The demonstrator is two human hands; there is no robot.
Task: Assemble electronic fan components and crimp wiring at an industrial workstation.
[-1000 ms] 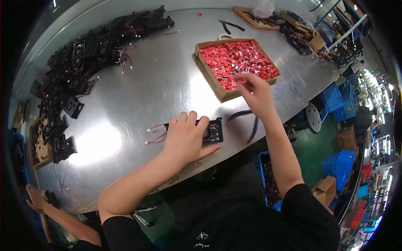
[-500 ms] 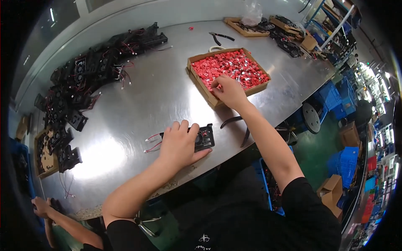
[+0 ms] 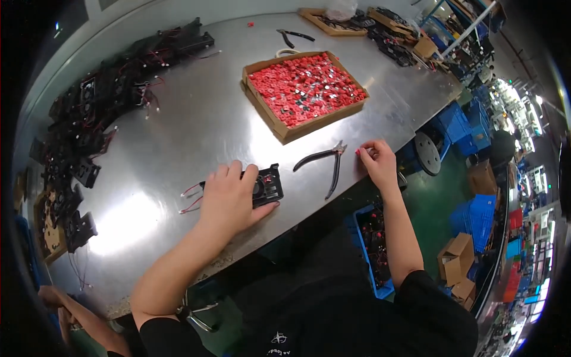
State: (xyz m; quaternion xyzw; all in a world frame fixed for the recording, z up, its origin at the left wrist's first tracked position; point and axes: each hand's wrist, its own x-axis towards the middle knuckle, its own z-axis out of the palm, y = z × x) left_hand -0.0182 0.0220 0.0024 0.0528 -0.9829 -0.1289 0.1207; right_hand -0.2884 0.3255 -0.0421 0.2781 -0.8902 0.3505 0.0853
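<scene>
In the head view, we look down on a metal desk. Our left hand grips a black fan unit lying flat near the front edge, fingers over its far side, thumb along its near side. Our right hand, at that edge farther right, pinches a small red piece. Pliers lie spread between the hands. Bare metal stretches from the fan unit to a cardboard tray beyond.
</scene>
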